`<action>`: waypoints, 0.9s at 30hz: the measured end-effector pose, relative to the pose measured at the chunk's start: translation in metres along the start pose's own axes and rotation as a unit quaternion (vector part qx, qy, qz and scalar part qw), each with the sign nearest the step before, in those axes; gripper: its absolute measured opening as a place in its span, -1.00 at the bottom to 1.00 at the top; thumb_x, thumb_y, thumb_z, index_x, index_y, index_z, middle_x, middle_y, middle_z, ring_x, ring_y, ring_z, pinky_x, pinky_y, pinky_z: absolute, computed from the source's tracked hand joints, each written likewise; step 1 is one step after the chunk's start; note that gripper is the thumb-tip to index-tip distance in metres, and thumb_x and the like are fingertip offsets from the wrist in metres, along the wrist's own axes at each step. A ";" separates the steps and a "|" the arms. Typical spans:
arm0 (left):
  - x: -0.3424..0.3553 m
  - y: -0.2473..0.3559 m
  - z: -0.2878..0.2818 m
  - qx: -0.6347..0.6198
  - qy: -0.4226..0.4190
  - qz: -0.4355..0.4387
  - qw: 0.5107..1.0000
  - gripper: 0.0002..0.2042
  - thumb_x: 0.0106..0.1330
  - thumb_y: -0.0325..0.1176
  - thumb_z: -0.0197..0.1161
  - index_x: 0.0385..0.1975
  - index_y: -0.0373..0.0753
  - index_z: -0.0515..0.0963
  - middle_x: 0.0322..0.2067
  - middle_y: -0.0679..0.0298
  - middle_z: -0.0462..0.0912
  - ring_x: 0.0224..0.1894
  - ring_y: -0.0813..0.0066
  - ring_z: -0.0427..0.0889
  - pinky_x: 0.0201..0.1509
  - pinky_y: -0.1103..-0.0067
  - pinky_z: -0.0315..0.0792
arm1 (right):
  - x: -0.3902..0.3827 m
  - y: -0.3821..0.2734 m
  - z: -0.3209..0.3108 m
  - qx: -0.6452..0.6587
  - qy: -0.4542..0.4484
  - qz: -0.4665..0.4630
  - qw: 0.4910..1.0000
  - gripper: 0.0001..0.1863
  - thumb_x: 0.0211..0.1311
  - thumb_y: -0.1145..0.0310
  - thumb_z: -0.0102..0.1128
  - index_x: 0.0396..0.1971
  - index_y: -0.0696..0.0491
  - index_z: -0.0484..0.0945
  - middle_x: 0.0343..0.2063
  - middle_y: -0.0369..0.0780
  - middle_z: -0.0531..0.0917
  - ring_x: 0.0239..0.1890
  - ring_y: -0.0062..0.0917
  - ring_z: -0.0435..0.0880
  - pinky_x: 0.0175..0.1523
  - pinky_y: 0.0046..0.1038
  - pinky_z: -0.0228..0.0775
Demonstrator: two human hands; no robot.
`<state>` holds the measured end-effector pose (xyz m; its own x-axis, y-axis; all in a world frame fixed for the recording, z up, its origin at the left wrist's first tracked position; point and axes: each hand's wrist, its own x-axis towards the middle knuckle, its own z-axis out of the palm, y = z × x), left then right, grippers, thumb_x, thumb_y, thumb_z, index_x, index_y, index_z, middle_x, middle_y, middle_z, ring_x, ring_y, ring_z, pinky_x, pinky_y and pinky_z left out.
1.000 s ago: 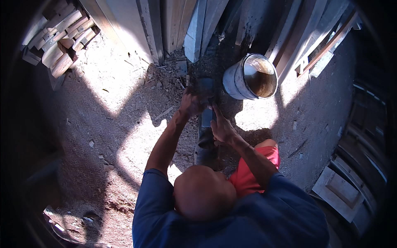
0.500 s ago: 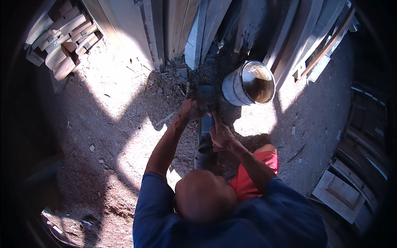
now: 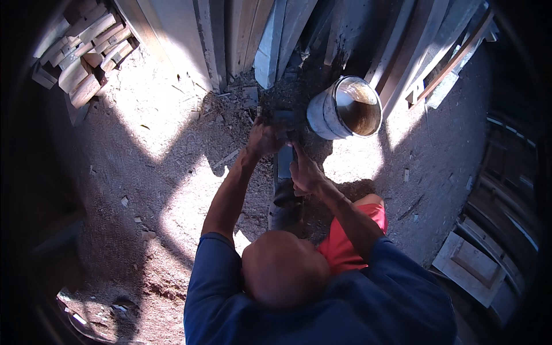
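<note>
A narrow, flat grey block [image 3: 284,164], much like a sharpening stone, lies lengthwise in front of me on a longer support. My left hand [image 3: 264,140] is bent over its middle, fingers closed and pressing down; what lies beneath them is hidden. From the right, my right hand [image 3: 306,174] curls beside the block, with its index finger stretched forward to meet the left fingers. Something thin and dark seems to be in its grip, but shadow hides the kind. A white bucket [image 3: 325,117] holding brownish liquid stands just beyond the right hand.
Tall boards [image 3: 233,40] lean along the far side. Cut wood pieces [image 3: 86,86] are stacked at far left. A framed wooden panel [image 3: 468,267] lies at right among other timber. Shavings and chips cover the ground [image 3: 132,190]. My knee in red cloth [image 3: 368,215] is close by.
The whole view has shifted slightly, so things sit a little higher. Both hands have slid a short way forward along the grey block and stay together.
</note>
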<state>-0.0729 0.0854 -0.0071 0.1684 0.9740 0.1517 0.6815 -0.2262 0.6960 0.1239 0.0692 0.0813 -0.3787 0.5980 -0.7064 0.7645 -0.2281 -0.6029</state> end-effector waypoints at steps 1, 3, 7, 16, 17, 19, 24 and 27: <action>0.010 -0.006 -0.004 -0.057 -0.041 -0.039 0.997 -0.48 0.05 -0.06 0.62 0.06 0.03 0.75 0.08 0.36 0.78 0.17 0.33 0.72 0.37 0.20 0.35 | 0.006 -0.006 -0.012 0.017 -0.022 0.008 1.000 -0.14 0.44 0.36 0.02 0.63 -0.07 -0.19 -0.15 0.22 0.71 -0.34 -0.02 0.77 -0.17 -0.05 0.62; 0.021 -0.013 -0.013 -0.173 -0.131 -0.125 0.968 -0.48 0.03 -0.11 0.64 0.06 0.01 0.75 0.08 0.31 0.78 0.15 0.26 0.74 0.36 0.21 0.39 | 0.006 -0.019 -0.027 0.041 -0.055 0.019 0.997 -0.18 0.46 0.31 -0.01 0.63 -0.05 -0.13 -0.27 0.16 0.74 -0.38 -0.09 0.79 -0.24 -0.13 0.66; -0.087 0.027 0.032 -0.051 -0.015 -0.017 0.998 -0.49 0.04 -0.12 0.64 0.07 0.06 0.76 0.10 0.34 0.78 0.21 0.37 0.71 0.36 0.15 0.37 | -0.073 0.021 0.024 -0.033 -0.055 -0.011 0.998 -0.17 0.46 0.32 -0.04 0.63 0.01 -0.19 -0.38 0.18 0.73 -0.28 0.13 0.76 -0.10 0.17 0.54; 0.007 -0.003 -0.013 -0.030 -0.109 -0.024 0.993 -0.54 0.06 -0.07 0.62 0.00 0.02 0.77 0.00 0.42 0.81 0.08 0.36 0.73 0.37 0.27 0.35 | -0.021 -0.011 -0.005 -0.008 -0.038 -0.003 0.999 -0.16 0.46 0.36 -0.02 0.62 -0.10 -0.20 -0.44 0.24 0.68 -0.35 0.23 0.70 -0.08 0.20 0.51; 0.013 0.009 -0.024 -0.029 -0.131 -0.025 0.991 -0.53 0.06 -0.06 0.62 0.00 0.01 0.77 -0.01 0.38 0.81 0.08 0.33 0.72 0.37 0.27 0.36 | -0.032 -0.020 -0.014 0.010 -0.059 0.029 0.998 -0.16 0.46 0.35 -0.02 0.62 -0.10 -0.20 -0.44 0.24 0.68 -0.35 0.22 0.70 -0.07 0.19 0.51; -0.013 0.005 -0.015 0.007 -0.075 0.012 0.997 -0.51 0.08 -0.05 0.61 0.03 -0.02 0.76 0.03 0.30 0.80 0.18 0.31 0.69 0.39 0.22 0.35 | -0.045 -0.044 -0.020 0.049 -0.120 0.072 0.989 -0.16 0.46 0.34 -0.02 0.62 -0.10 -0.20 -0.46 0.23 0.68 -0.34 0.21 0.71 -0.07 0.19 0.51; -0.138 0.045 0.051 -0.030 -0.040 0.055 0.997 -0.55 0.12 -0.08 0.58 0.04 0.00 0.75 0.07 0.37 0.79 0.21 0.36 0.69 0.38 0.21 0.35 | -0.102 0.059 0.078 -0.096 -0.005 0.003 0.995 -0.14 0.43 0.34 0.02 0.62 -0.08 -0.19 -0.42 0.16 0.72 -0.32 0.16 0.76 -0.07 0.16 0.56; -0.078 0.006 0.036 0.054 0.051 0.063 0.995 -0.51 0.07 -0.10 0.61 0.05 0.01 0.74 0.05 0.35 0.79 0.21 0.35 0.69 0.39 0.24 0.35 | -0.054 0.023 0.054 -0.094 0.020 -0.018 0.995 -0.11 0.45 0.36 -0.01 0.64 -0.11 -0.29 -0.43 0.19 0.71 -0.33 0.13 0.76 -0.11 0.17 0.54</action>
<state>-0.0563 0.0076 -0.0403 0.1882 0.9327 0.3075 0.7326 -0.3419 0.5885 0.1333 -0.0099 0.0850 -0.3897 0.6337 -0.6683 0.8365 -0.0599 -0.5446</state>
